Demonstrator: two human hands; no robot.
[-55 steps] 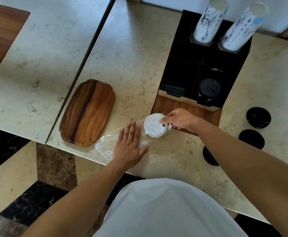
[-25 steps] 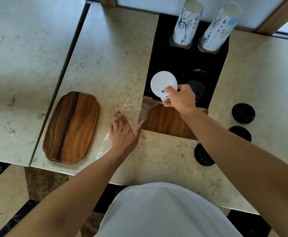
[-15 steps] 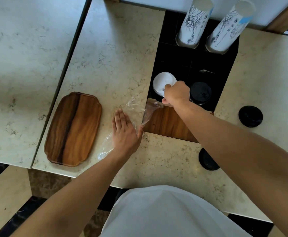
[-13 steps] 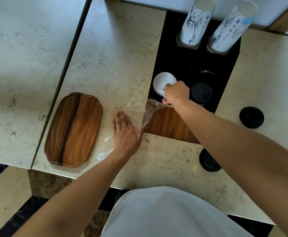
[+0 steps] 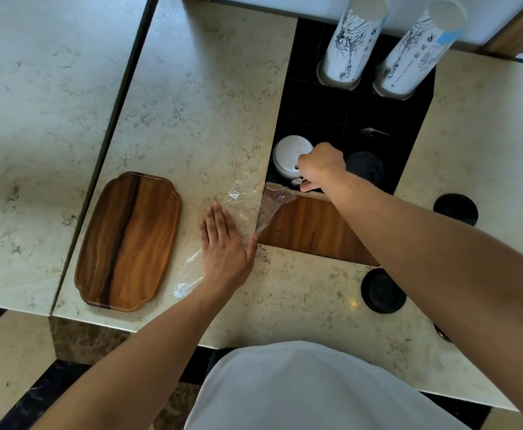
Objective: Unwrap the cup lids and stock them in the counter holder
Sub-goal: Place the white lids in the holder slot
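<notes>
A stack of white cup lids [image 5: 288, 153] sits in the front-left compartment of the black counter holder [image 5: 314, 114]. My right hand [image 5: 320, 165] is curled against the right side of that stack, fingers closed on its edge. The clear plastic wrap [image 5: 245, 197] lies flattened on the marble counter and trails over the holder's wooden front [image 5: 309, 228]. My left hand [image 5: 224, 247] presses flat on the wrap, fingers straight and together. A stack of black lids [image 5: 366, 166] fills the compartment to the right of the white ones.
Two tall sleeves of printed paper cups [image 5: 351, 41] [image 5: 418, 48] stand in the holder's back slots. Loose black lids [image 5: 455, 209] [image 5: 382, 291] lie on the counter to the right. A wooden tray [image 5: 129, 240] rests left of my left hand.
My right hand carried the white lids out of the wrap, up and over into the holder's front-left compartment, and lowered them in. My left hand stayed flat on the wrap.
</notes>
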